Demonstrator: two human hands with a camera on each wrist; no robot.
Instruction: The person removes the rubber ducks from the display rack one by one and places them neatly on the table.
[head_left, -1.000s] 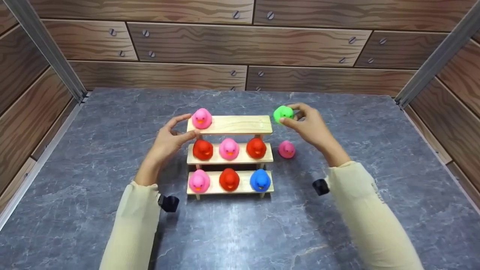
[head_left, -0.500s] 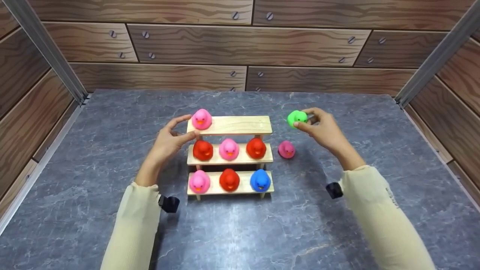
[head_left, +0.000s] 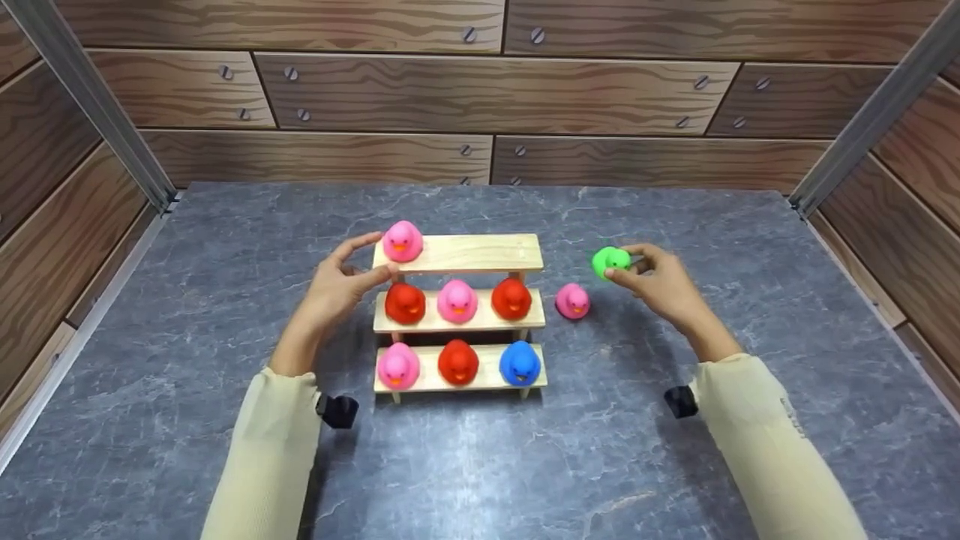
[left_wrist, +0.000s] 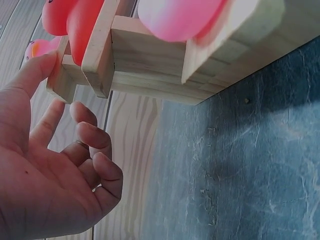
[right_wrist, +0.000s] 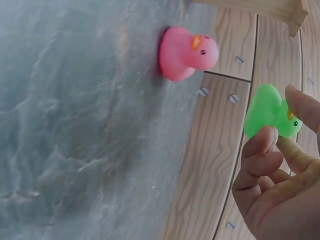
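A three-tier wooden shelf (head_left: 480, 252) stands on the table. My left hand (head_left: 334, 285) grips the left end of its top tier between thumb and index finger, beside a pink rubber duck (head_left: 403, 241). In the left wrist view the other fingers (left_wrist: 107, 182) are curled below the tier. To the right of the shelf, my right hand (head_left: 664, 285) pinches a green rubber duck (head_left: 611, 262) above the table. Near it, another pink rubber duck (head_left: 573, 301) sits upright on the table. The right wrist view shows the green duck (right_wrist: 265, 110) between thumb and fingers.
On the middle tier sit a red duck (head_left: 405, 303), a pink duck (head_left: 457, 301) and another red duck (head_left: 511, 299). The bottom tier bears a pink duck (head_left: 398, 366), a red duck (head_left: 458, 362) and a blue duck (head_left: 520, 364). Wood-patterned walls (head_left: 495, 94) enclose the table.
My right hand has moved right and toward me with the green duck, away from the shelf's top tier. The left hand keeps its grip in the same place.
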